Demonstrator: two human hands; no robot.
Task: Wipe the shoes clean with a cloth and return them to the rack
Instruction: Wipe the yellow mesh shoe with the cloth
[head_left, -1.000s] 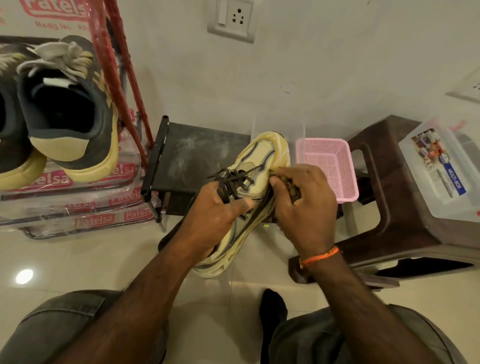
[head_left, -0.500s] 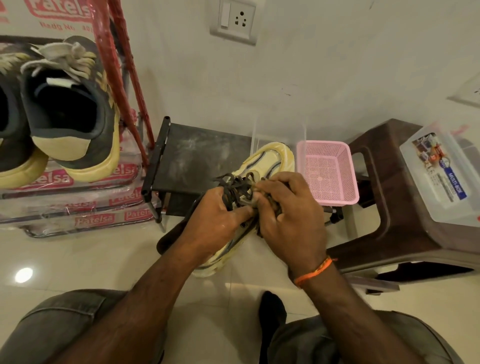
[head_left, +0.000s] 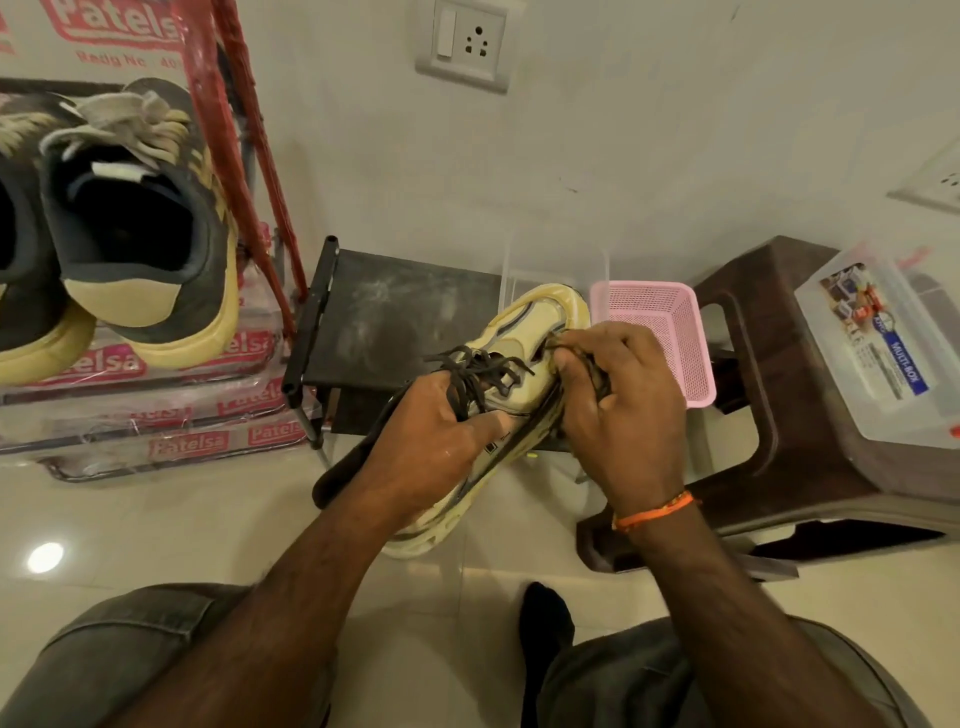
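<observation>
Pale tiled floor (head_left: 156, 519) and white wall (head_left: 675, 130), the wall carrying a switch-and-socket plate (head_left: 464, 41).

Upper left: red-framed rack (head_left: 228, 104) holding wrapped packs printed "Patelsa" (head_left: 187, 447), with a pair of dark sneakers (head_left: 140, 228) on top, heels toward the camera, soles pale yellow, laces grey-white.

Right: brown plastic stool (head_left: 769, 415) bearing a clear lidded box (head_left: 878, 348) labelled "MULTI-BOX".

Centre, against the wall: low black stand (head_left: 395, 322), dusty on its top, with a pink mesh basket (head_left: 670, 332) just beside it on the stool side.

Foreground: two bent knees in grey trousers (head_left: 135, 654), both forearms reaching forward between them.

Above the floor, in front of the black stand: cream-yellow sneaker (head_left: 535, 332), lifted off the ground, toe pointing away toward the wall, heel toward the camera, dark laces (head_left: 483, 374) loose over the tongue.

Left hand (head_left: 441, 436) wrapped around the shoe's mid-section from the left side, thumb lying across the upper, fingers hidden beneath.

Right hand (head_left: 618, 410), orange thread band (head_left: 654, 514) at the wrist, fingers curled against the shoe's right side near the toe, clenched on a dark bunched cloth (head_left: 597, 374), only a small part visible between the fingers and the upper.
</observation>
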